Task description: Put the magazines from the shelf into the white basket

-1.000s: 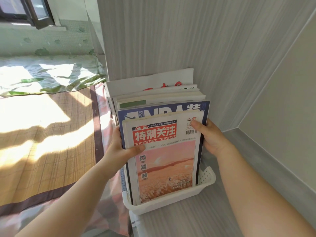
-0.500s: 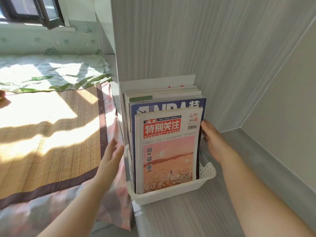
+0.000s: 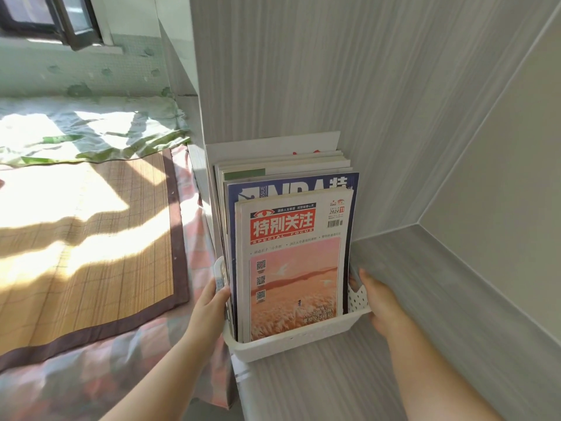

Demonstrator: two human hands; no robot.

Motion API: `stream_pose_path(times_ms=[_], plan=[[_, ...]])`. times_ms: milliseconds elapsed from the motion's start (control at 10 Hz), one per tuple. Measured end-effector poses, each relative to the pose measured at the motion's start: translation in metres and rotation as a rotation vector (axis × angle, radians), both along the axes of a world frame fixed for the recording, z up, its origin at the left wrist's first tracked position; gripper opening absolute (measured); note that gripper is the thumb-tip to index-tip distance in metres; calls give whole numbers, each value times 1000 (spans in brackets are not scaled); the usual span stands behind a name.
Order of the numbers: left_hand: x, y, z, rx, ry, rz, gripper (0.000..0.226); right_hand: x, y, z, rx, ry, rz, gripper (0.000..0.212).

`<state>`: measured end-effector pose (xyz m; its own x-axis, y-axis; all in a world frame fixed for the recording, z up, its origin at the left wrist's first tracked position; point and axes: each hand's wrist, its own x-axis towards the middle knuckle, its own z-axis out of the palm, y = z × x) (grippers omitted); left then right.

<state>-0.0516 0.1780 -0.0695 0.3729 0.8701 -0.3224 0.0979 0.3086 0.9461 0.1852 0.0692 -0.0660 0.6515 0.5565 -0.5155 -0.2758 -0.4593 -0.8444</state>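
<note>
This is a bedroom in a home. A bed fills the left side, spread with a woven bamboo sleeping mat edged in brown cloth over a pink-and-grey checked sheet. A crumpled green leaf-print quilt lies at its far end under a dark-framed window. Just beside the bed, a grey wood-grain laminate shelf bears a white perforated plastic basket of upright glossy magazines.

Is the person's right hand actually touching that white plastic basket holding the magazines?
Touching. The head view shows the right hand gripping the white perforated plastic basket at its right end, thumb over the rim.
</note>
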Motion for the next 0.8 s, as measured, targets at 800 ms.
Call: stream_pose_path(times_ms=[800], plan=[[-39,-34,22,653,312,-25,26,-53,-81,35,-6,-409,-121,25]])
